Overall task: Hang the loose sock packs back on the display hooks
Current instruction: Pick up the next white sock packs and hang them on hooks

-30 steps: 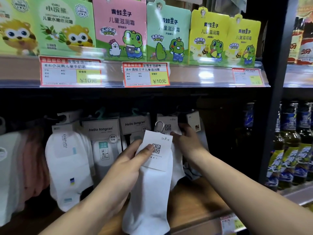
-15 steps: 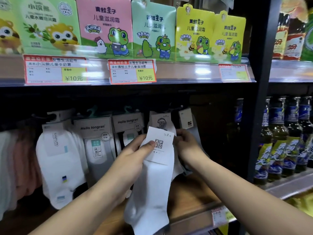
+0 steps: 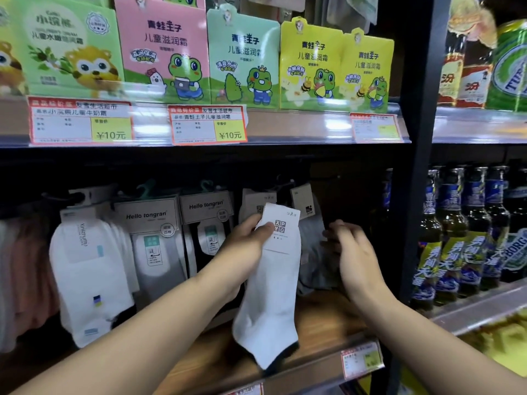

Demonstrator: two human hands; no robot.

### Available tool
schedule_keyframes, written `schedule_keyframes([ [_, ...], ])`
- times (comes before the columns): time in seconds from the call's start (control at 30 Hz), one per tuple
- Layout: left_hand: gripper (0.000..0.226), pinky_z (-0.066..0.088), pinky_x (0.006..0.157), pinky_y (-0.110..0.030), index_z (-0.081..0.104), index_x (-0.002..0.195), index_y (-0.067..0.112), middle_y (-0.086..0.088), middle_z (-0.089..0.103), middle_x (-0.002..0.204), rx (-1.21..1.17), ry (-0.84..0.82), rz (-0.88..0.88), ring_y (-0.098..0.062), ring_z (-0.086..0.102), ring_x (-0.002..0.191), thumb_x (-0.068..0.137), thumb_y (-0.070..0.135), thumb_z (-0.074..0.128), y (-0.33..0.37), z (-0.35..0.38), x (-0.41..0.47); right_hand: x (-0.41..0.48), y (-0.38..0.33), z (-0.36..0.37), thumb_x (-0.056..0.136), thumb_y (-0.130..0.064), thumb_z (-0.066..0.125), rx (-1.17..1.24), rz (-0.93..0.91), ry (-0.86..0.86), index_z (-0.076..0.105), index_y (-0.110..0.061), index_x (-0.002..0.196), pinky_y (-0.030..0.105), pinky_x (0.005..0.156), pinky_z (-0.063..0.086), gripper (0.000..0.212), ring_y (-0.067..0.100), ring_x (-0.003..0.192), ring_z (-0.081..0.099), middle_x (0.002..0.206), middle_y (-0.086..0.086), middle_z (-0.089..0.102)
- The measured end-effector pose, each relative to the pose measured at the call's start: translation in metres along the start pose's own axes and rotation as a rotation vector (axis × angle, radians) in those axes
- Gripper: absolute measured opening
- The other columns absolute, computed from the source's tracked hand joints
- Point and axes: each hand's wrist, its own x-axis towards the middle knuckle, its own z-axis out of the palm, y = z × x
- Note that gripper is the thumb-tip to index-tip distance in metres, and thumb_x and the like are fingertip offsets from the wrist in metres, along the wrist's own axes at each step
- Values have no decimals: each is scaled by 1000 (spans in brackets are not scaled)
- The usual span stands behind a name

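Observation:
My left hand grips a white sock pack by its white paper label, holding it upright in front of the hanging rows. The sock's toe hangs down over the wooden shelf. My right hand is to the right of the pack, fingers spread and holding nothing, beside a hanging grey sock pack. Behind the held pack hang more packs with grey labels; the hooks above them are lost in shadow.
Hanging "Hello tongran" sock packs and white sock packs fill the rail to the left. A black upright post stands at the right, with beer bottles beyond it. Cream packets stand on the shelf above.
My right hand has let go of the hanging packs and drawn back to the right, fingers spread. My left hand still holds the white pack, its hook now out of sight.

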Motion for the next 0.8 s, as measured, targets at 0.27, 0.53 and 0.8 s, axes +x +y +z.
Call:
schedule_keyframes([
  [0.27, 18, 49, 50, -7, 69, 95, 28, 10, 75, 88, 3, 62, 9, 5, 70, 60, 102, 22, 54, 4, 2, 23, -25, -1, -10, 79, -65, 55, -56, -82, -81, 67, -38, 102, 28, 80, 48, 37, 4, 99, 70, 102, -10, 76],
  [0.53, 25, 53, 79, -21, 65, 124, 24, 5, 73, 112, -37, 82, -10, -11, 69, 100, 101, 22, 55, 9, 0, 30, -39, -7, -5, 83, -61, 54, -83, -120, -150, 69, -37, 98, 29, 79, 50, 32, 7, 94, 72, 97, -17, 76],
  [0.8, 25, 46, 105, -43, 66, 122, 22, -3, 72, 121, -65, 140, -13, -23, 66, 111, 99, 19, 58, 14, -10, 34, -45, -12, -6, 88, -51, 54, -76, -150, -139, 72, -32, 85, 26, 74, 46, 26, 9, 89, 70, 91, -8, 75],
])
